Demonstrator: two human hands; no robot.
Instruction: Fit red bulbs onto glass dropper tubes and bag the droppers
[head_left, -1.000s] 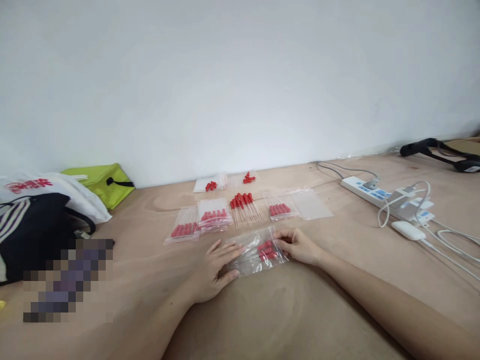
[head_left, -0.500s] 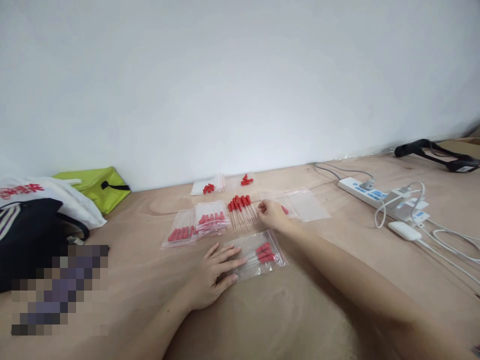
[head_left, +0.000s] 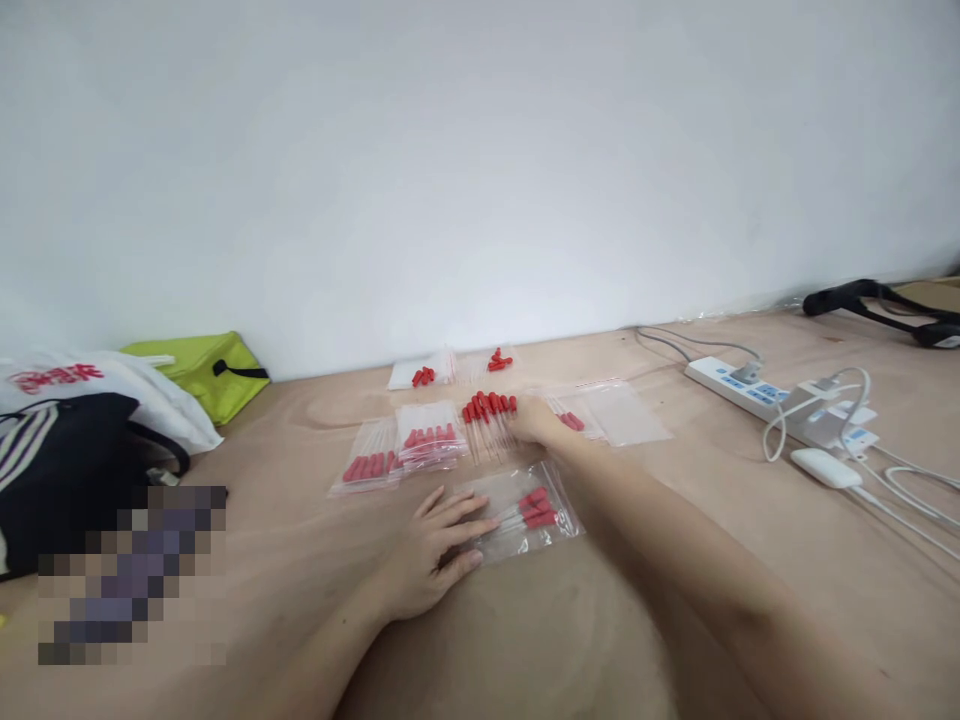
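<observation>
My left hand (head_left: 431,555) lies flat with fingers apart, its fingertips on the left side of a clear plastic bag (head_left: 499,545). Inside this bag are several thin droppers with red bulbs (head_left: 538,508). My right hand (head_left: 536,420) is at the right end of a row of loose red-bulbed droppers (head_left: 487,405), its fingers drawn together. Those fingertips are turned away, so what they grip cannot be seen. Just right of this hand, another clear bag (head_left: 596,425) holds more red bulbs.
Filled zip bags (head_left: 367,468) and a stack of them (head_left: 429,438) lie left of the row. Small loose red bulbs (head_left: 499,360) rest on bags by the wall. A power strip (head_left: 735,385) with cables is at right; a black bag (head_left: 67,480) and green bag (head_left: 232,375) are at left.
My right hand has dipped slightly at the row's end, and its fingers are now less visible. My left hand stays on the bag. The whole view has shifted slightly.
</observation>
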